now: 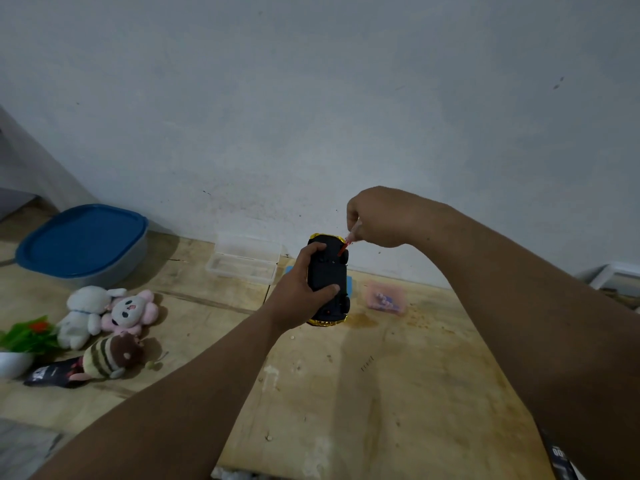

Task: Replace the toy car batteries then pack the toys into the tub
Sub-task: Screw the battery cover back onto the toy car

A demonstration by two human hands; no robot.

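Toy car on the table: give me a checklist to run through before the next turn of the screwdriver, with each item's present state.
1. Toy car lies underside up: ok.
2. Left hand has a grip around the car body: ok.
3. Right hand pinches the red screwdriver: ok.
4. Screwdriver tip seated in a screw on the underside: cannot tell, too small.
5. Clear plastic case open behind the car, within view for loose parts: ok.
6. Tub ready for packing: not ok, its blue lid is on, and the plush toys lie on the table beside it.
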